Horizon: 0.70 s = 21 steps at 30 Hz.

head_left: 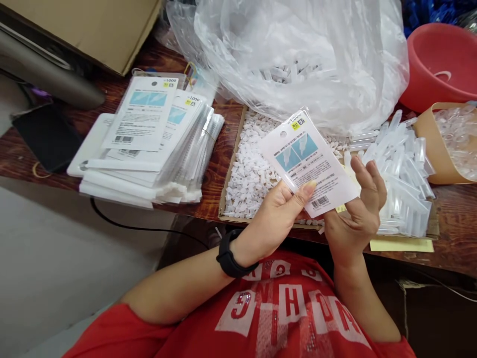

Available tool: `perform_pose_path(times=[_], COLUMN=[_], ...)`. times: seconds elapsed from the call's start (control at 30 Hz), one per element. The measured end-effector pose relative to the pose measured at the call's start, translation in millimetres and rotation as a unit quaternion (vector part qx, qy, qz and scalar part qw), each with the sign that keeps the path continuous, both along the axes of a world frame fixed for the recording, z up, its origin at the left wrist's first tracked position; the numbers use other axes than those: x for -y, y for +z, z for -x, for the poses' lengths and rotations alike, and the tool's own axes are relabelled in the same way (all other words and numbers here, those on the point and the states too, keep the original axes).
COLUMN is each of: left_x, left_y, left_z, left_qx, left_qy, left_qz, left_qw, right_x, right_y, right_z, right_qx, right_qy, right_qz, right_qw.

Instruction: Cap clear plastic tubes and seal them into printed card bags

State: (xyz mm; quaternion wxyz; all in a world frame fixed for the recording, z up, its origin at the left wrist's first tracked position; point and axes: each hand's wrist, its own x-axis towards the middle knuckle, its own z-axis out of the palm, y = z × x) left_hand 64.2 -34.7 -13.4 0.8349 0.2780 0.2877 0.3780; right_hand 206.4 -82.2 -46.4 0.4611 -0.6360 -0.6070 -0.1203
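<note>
A white printed packaging card (311, 161) with blue pictures, a barcode and a price is tilted above the tray of small parts. My left hand (278, 214) is closed on its lower left edge, with the thumb lying across the front. At the lower right edge, my right hand (354, 216) grips the same card; its thumb and a bent finger go behind it, so their tips are hidden. Two other fingers of that hand stick up, apart from the card. Below lies a shallow cardboard tray (222, 209) heaped with small white plastic pieces (248, 174).
Left on the wooden table is a stack of similar cards (143, 117). Translucent plastic tubes (404, 179) lie to the right. Behind sits a big clear plastic bag (298, 44). A red bowl (421, 69) and a tan container (428, 134) of clear pieces stand far right.
</note>
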Motion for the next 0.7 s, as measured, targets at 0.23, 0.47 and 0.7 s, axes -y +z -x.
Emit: perform_pose_path(times=[0.23, 0.47, 0.7], left_x=[-2, 9, -28], left_y=[0.2, -3.8, -1.3], left_z=[4, -6, 34], left_qx=[-0.008, 0.015, -0.062], left_qy=[0.022, 0.023, -0.015], left_qz=[-0.005, -0.012, -0.059], left_qw=[1.0, 1.0, 0.996], right_x=[13, 9, 50], right_y=[-7.1, -6.8, 17.8], right_z=[-1, 2, -8], right_qx=[-0.002, 0.009, -0.073], right_qy=[0.04, 0.032, 0.094], right_qz=[0.01, 0.009, 0.093], right_qw=[0.999, 0.999, 0.989])
